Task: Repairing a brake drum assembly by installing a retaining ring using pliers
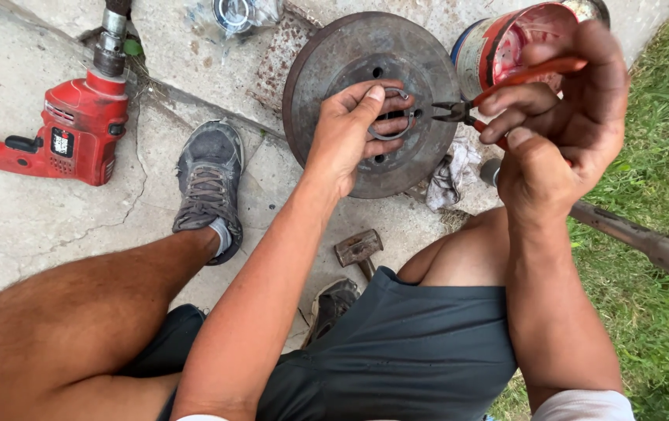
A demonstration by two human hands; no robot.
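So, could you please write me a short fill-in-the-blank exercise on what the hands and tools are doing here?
1. The right hand holds pliers with ____ handles.
2. The left hand holds a metal ring against the round, rusty ____.
3. The red drill lies on the ____, left of the shoe.
4. A ____ lies between the person's legs.

Missing words: red; drum; concrete; hammer

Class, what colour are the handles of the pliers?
Orange-red; the pliers in the right hand show best in the head view.
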